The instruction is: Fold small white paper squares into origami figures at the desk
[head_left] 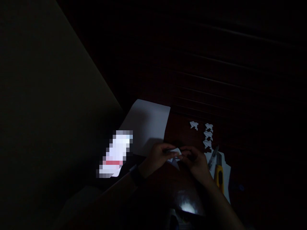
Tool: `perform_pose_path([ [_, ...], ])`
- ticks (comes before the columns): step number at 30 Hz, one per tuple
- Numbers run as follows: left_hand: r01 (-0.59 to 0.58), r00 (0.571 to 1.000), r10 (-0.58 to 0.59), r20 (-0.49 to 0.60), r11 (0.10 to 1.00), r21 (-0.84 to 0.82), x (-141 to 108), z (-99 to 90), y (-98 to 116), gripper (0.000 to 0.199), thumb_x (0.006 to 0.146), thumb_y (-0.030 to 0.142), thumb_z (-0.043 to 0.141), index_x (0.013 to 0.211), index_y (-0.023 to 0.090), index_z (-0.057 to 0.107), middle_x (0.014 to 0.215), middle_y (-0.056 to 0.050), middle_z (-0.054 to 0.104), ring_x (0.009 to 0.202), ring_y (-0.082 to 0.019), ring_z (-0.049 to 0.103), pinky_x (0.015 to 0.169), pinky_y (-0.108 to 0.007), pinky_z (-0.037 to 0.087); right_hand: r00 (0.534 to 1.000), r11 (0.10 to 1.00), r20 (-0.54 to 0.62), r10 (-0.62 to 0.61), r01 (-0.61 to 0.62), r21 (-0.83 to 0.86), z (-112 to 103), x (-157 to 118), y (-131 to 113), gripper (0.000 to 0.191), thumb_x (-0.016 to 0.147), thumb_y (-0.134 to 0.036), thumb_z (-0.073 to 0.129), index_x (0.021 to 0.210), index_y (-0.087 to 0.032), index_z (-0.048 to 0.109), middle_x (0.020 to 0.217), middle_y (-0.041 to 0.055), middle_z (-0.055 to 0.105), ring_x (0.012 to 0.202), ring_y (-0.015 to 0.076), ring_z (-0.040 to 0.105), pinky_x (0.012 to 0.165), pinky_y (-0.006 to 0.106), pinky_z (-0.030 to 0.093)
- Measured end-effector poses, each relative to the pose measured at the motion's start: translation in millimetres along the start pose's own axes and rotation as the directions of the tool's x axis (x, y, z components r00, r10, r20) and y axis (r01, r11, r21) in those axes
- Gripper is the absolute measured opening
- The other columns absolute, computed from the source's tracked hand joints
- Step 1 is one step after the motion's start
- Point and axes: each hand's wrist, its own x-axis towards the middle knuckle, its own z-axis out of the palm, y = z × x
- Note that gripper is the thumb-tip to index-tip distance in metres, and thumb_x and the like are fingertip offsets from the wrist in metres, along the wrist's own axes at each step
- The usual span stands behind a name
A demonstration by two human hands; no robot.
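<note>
Between my two hands is a small piece of folded white paper (176,156), with a pointed flap hanging toward me. My left hand (160,157), with a dark band at the wrist, pinches its left side between thumb and fingers. On the opposite side my right hand (197,162) grips the paper's right edge with its fingertips. Dim light leaves the exact folds hard to make out. Beyond my right hand lie several small folded paper figures (208,135), set in a column, and one more paper figure (194,125) lies apart to their left.
Large white paper (148,119) lies at the back left. A lit, pixelated screen (116,155) stands left of my left hand. At the right, a yellow utility knife (219,175) and a pen (213,157) rest on white paper sheets (226,179). The dark tabletop (182,134) reflects light near me.
</note>
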Motion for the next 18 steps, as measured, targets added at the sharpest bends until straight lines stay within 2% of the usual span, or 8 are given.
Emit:
perform_pose_path([
  [3, 0.0, 1.0, -0.001, -0.022, 0.999, -0.04, 0.9, 1.1, -0.3, 0.032, 0.076, 0.036, 0.061, 0.099, 0.014, 0.065, 0.089, -0.006, 0.067, 0.076, -0.016, 0.061, 0.065, -0.024, 0.047, 1.0, 1.0, 0.006, -0.028, 0.028, 0.0, -0.8, -1.4, -2.4, 0.026, 0.075, -0.03, 0.065, 0.098, -0.021, 0.057, 0.08, 0.0034, 0.068, 0.074, 0.0187, 0.063, 0.067, 0.029, 0.048],
  [7, -0.032, 0.996, 0.027, -0.09, 0.998, -0.053, 1.5, 3.6, 1.4, 0.036, 0.079, 0.036, 0.058, 0.11, 0.018, 0.06, 0.103, -0.006, 0.065, 0.091, -0.018, 0.06, 0.077, -0.029, 0.048, 0.998, 1.0, -0.055, 0.0, 0.0, 0.005, -1.2, 0.4, -0.5, 0.024, 0.078, -0.034, 0.061, 0.097, -0.019, 0.059, 0.077, 0.0034, 0.067, 0.067, 0.0177, 0.062, 0.062, 0.029, 0.049],
  [12, -0.027, 1.0, 0.029, 0.013, 0.996, -0.08, -2.4, 2.3, 3.2, 0.049, 0.073, 0.028, 0.066, 0.12, 0.021, 0.053, 0.113, -0.007, 0.061, 0.098, -0.02, 0.058, 0.084, -0.032, 0.047, 0.989, 0.998, -0.146, -0.003, -0.006, -0.06, -1.7, 4.7, 3.3, 0.021, 0.079, -0.038, 0.059, 0.086, -0.019, 0.063, 0.075, 0.003, 0.066, 0.068, 0.0176, 0.06, 0.061, 0.027, 0.046],
  [15, -0.035, 0.999, 0.035, -0.001, 0.998, -0.054, -3.1, 1.3, 1.3, 0.043, 0.076, 0.026, 0.062, 0.118, 0.021, 0.055, 0.113, -0.007, 0.061, 0.098, -0.02, 0.058, 0.085, -0.034, 0.046, 0.99, 0.999, -0.138, 0.006, -0.012, -0.042, -1.6, 2.4, 0.0, 0.025, 0.081, -0.041, 0.055, 0.087, -0.018, 0.064, 0.077, 0.0027, 0.065, 0.069, 0.0181, 0.059, 0.059, 0.026, 0.045],
  [18, -0.044, 0.999, 0.042, -0.027, 0.995, -0.093, -2.3, 2.1, 0.0, 0.038, 0.08, 0.026, 0.057, 0.118, 0.021, 0.056, 0.114, -0.007, 0.061, 0.096, -0.019, 0.058, 0.084, -0.034, 0.046, 0.993, 0.999, -0.11, 0.045, -0.045, 0.004, -1.3, -1.8, -5.9, 0.034, 0.086, -0.044, 0.044, 0.081, -0.017, 0.065, 0.067, 0.0009, 0.061, 0.064, 0.0165, 0.056, 0.055, 0.024, 0.042],
])
